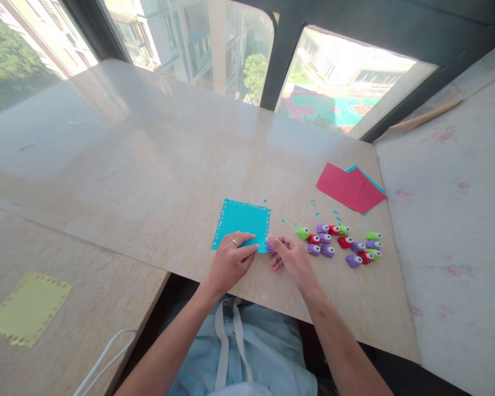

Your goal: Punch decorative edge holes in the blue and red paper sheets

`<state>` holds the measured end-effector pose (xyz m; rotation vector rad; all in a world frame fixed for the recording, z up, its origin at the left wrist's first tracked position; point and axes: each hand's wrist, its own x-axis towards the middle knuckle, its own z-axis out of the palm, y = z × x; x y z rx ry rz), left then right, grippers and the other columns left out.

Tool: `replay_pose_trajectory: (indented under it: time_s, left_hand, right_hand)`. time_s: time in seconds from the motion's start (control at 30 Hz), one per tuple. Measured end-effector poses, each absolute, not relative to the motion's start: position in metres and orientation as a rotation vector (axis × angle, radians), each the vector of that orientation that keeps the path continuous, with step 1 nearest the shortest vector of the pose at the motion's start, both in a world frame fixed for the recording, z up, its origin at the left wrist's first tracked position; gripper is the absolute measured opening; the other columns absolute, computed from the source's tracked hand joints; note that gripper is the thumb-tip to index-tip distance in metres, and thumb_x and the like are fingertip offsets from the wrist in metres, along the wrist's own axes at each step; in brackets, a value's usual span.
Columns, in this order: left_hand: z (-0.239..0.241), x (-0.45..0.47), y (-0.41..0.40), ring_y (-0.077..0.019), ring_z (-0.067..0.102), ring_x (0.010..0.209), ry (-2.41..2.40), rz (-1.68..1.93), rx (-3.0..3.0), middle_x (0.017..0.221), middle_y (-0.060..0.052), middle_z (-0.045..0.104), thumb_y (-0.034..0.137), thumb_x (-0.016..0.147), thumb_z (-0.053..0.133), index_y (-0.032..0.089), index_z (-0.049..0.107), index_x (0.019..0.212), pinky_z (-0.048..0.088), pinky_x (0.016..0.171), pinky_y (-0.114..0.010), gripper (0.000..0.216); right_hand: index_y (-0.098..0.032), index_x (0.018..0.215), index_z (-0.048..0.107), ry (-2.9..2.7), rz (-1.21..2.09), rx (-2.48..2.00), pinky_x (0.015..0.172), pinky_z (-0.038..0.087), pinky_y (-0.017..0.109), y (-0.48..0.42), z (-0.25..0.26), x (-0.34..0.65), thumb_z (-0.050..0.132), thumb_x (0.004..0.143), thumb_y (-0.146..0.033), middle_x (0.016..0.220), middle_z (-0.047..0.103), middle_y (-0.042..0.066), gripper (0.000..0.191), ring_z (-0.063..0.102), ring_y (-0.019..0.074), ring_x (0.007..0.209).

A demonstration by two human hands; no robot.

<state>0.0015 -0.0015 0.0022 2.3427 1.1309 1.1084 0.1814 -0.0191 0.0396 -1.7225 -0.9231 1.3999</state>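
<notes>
A blue square sheet of paper (244, 223) lies on the table in front of me, with small punched shapes along its edges. My left hand (234, 258), wearing a ring, holds the sheet at its front edge, thumb and forefinger on top of the paper. At the sheet's front right corner my right hand (291, 256) is closed around a purple craft punch (269, 246), thumb on top. Fingers cover much of this punch. Small blue paper bits (317, 214) are scattered to the right of the sheet.
Several purple, red and green craft punches (328, 251) stand right of my right hand. Behind them lie red and blue paper sheets (340, 187). A yellow punched sheet (28, 309) and a white cable (103, 355) are at the left. A wall (449, 220) bounds the right; windows are behind.
</notes>
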Motion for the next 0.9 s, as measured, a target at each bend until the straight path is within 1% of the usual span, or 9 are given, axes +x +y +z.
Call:
replay_pose_trajectory:
  time_s: [0.13,0.3,0.43,0.5,0.63,0.8,0.9]
  left_hand:
    - [0.002,0.002,-0.002,-0.0235,0.066,0.099,1.133,1.117,2.34,0.108,-0.007,0.073,0.014,0.087,0.063,0.023,0.076,0.09,0.053,0.088,-0.043,0.015]
    - [0.001,0.002,-0.002,-0.0234,0.066,0.099,1.132,1.099,2.346,0.108,-0.007,0.072,0.014,0.087,0.063,0.023,0.075,0.09,0.052,0.089,-0.043,0.016]
    - [0.001,0.002,-0.002,-0.0238,0.065,0.1,1.132,1.107,2.339,0.109,-0.006,0.072,0.014,0.086,0.064,0.023,0.075,0.09,0.052,0.09,-0.044,0.015]
    - [0.001,0.002,-0.003,-0.0241,0.065,0.101,1.125,1.096,2.336,0.109,-0.006,0.072,0.015,0.086,0.065,0.023,0.075,0.09,0.051,0.091,-0.044,0.013]
    - [0.003,0.002,-0.004,-0.0249,0.063,0.106,1.112,1.072,2.342,0.111,-0.007,0.072,0.018,0.086,0.066,0.023,0.075,0.092,0.051,0.093,-0.045,0.012]
    - [0.002,0.001,-0.004,-0.0254,0.06,0.114,1.07,1.057,2.338,0.113,-0.006,0.071,0.017,0.087,0.064,0.024,0.074,0.085,0.05,0.094,-0.044,0.012]
    - [0.0,0.001,-0.003,-0.0249,0.058,0.117,1.025,1.05,2.343,0.114,-0.005,0.071,0.016,0.088,0.064,0.025,0.074,0.084,0.049,0.095,-0.042,0.013]
  right_hand:
    - [-0.016,0.075,0.06,-0.939,1.385,-1.745,0.037,0.048,0.022,-0.02,0.038,0.178,0.065,0.077,-0.06,0.059,0.062,0.001,0.044,0.059,0.0126,0.042]
    - [-0.017,0.081,0.061,-0.974,1.328,-1.768,0.039,0.05,0.024,-0.023,0.037,0.173,0.061,0.08,-0.059,0.066,0.066,0.003,0.042,0.063,0.0156,0.048]
    - [-0.016,0.085,0.064,-1.091,1.248,-1.834,0.04,0.046,0.023,-0.026,0.043,0.175,0.059,0.082,-0.058,0.068,0.068,0.004,0.042,0.062,0.0155,0.05]
    - [-0.017,0.083,0.067,-1.229,1.128,-1.88,0.044,0.045,0.024,-0.027,0.047,0.176,0.059,0.084,-0.056,0.069,0.069,0.004,0.041,0.061,0.0153,0.053]
    - [-0.018,0.082,0.07,-1.416,0.988,-1.867,0.061,0.047,0.027,-0.029,0.05,0.179,0.057,0.087,-0.052,0.074,0.07,0.004,0.037,0.063,0.0172,0.065]
    - [-0.019,0.088,0.07,-1.494,0.955,-1.831,0.068,0.047,0.03,-0.034,0.043,0.184,0.054,0.092,-0.045,0.076,0.069,0.003,0.031,0.062,0.0177,0.068]
    - [-0.019,0.089,0.071,-1.555,0.833,-1.804,0.075,0.047,0.032,-0.038,0.038,0.187,0.052,0.094,-0.039,0.083,0.07,0.005,0.028,0.063,0.0196,0.077]
